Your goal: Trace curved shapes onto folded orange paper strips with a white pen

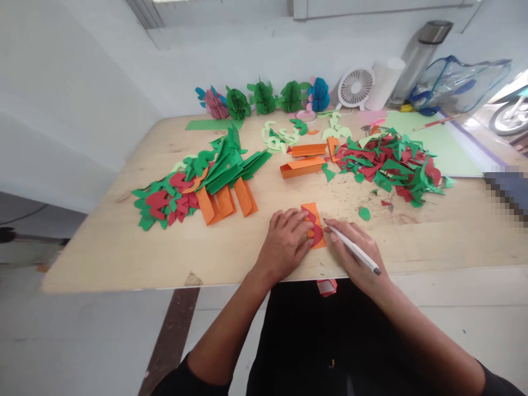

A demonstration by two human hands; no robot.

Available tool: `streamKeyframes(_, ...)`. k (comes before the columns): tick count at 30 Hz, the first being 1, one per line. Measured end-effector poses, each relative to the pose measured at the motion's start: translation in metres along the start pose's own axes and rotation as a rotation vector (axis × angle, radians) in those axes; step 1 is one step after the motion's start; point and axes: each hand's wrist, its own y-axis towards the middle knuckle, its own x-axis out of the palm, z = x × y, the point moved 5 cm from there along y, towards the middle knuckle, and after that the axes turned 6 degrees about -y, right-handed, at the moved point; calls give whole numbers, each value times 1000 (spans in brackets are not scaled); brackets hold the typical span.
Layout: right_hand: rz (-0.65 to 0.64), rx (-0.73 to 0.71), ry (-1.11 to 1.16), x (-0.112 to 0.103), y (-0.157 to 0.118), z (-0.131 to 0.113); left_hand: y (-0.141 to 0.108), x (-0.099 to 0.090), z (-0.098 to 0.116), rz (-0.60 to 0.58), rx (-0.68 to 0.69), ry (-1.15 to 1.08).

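Observation:
My left hand (285, 242) lies flat with its fingers stretched out, pressing a red scalloped paper cutout (317, 235) onto an orange paper strip (321, 212). The cutout's left part is hidden under my fingers. My right hand (358, 247) is closed around a white pen (358, 254) with a dark end cap, and its tip is near the strip's right edge. Whether the tip touches the paper, I cannot tell. Beyond my hands lie folded orange strips (303, 166). To the left are a pile of red and green cutouts (167, 201) and folded green papers (225, 168).
Red and green scraps (391, 159) are heaped at the right. Along the wall stand green honeycomb paper figures (263, 98), a small white fan (356, 88), a glass bottle (416, 60) and a clear pouch (462, 85). The table's front edge (231, 286) runs close to my body.

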Motion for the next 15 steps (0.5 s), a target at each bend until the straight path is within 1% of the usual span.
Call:
streamKeyframes(3, -10, -80, -26, 6, -1, -4, 0, 0, 0, 6, 0, 7)
streamKeyframes(7, -3, -170, -139, 11, -3, -7, 0, 1, 0, 5, -8, 4)
streamKeyframes(10, 1, -206, -211, 12, -5, -9, 1, 1, 0, -2, -20, 4)
streamKeyframes(15, -11, -233, -278, 14, -6, -9, 2, -2, 0, -46, -18, 17)
